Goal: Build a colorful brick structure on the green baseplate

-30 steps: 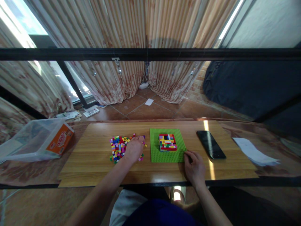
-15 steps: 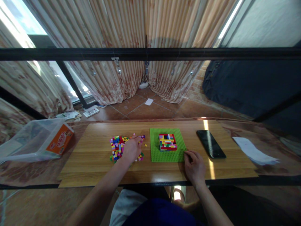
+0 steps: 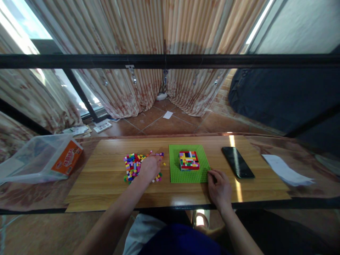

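Over the right part of a pile of small colourful building bricks [image 3: 130, 165], my left hand [image 3: 150, 167] reaches down with its fingers drawn together. Whatever is between those fingertips is too small to make out. A green studded baseplate [image 3: 175, 176] lies to the right of the pile. On its middle stands a low block of stacked multicoloured bricks [image 3: 189, 161], with a dark gap near its far side. My right hand [image 3: 220, 187] rests at the plate's lower right edge, fingers curled and thumb and forefinger pinching the rim.
A black phone [image 3: 237, 162] lies on the wooden board [image 3: 101, 187] to the right. Beyond it are white papers [image 3: 288, 170]. A clear plastic bin [image 3: 39, 159] with an orange label stands at the left. A dark bar [image 3: 170, 61] crosses in front of the curtains.
My left hand has shifted very slightly over the bricks, its fingers drawing a little closer together. My right hand, the baseplate and the brick stack stay where they were.
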Demonstrator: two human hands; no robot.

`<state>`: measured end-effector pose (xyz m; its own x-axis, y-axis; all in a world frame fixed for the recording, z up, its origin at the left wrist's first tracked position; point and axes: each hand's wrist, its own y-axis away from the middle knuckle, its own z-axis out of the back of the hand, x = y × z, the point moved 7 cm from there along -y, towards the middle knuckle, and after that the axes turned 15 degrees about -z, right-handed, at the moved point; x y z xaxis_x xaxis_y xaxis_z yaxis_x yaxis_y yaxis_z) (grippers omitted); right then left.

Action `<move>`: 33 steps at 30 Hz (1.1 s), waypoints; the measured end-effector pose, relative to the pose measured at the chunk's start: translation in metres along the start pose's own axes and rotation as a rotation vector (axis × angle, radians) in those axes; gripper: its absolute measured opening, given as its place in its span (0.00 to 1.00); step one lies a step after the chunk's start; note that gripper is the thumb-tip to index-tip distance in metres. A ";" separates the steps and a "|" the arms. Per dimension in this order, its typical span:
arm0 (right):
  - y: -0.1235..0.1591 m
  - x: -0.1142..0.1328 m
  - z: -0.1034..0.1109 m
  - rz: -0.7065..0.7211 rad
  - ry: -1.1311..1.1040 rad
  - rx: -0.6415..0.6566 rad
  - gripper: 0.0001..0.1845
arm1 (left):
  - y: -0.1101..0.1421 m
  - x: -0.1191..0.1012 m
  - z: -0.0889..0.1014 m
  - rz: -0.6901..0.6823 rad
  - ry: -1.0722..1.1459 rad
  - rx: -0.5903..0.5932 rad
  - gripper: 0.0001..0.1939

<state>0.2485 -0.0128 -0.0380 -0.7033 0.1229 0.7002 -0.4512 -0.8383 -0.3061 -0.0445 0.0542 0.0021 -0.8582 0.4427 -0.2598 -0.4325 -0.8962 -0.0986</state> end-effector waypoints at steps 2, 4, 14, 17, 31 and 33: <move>0.000 0.000 0.000 -0.003 0.007 0.002 0.13 | 0.000 0.001 -0.001 -0.015 -0.009 0.018 0.14; 0.001 0.000 0.000 -0.007 0.015 0.004 0.13 | 0.001 0.002 0.000 -0.032 -0.010 0.004 0.15; 0.001 0.003 0.001 0.000 -0.009 0.002 0.12 | -0.003 -0.016 0.019 -0.092 0.384 -0.275 0.11; 0.000 0.002 0.000 -0.014 0.000 0.012 0.12 | -0.005 -0.036 0.014 -0.121 0.515 -0.318 0.11; 0.000 -0.001 -0.001 -0.024 -0.010 0.018 0.12 | -0.013 -0.061 -0.020 -0.107 0.808 -0.491 0.06; 0.000 -0.002 -0.002 -0.024 -0.014 0.022 0.12 | -0.013 -0.061 -0.020 -0.103 0.836 -0.493 0.07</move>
<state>0.2488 -0.0119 -0.0403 -0.6849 0.1358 0.7158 -0.4552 -0.8469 -0.2749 0.0192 0.0381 -0.0005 -0.2676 0.5278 -0.8061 -0.1672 -0.8494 -0.5006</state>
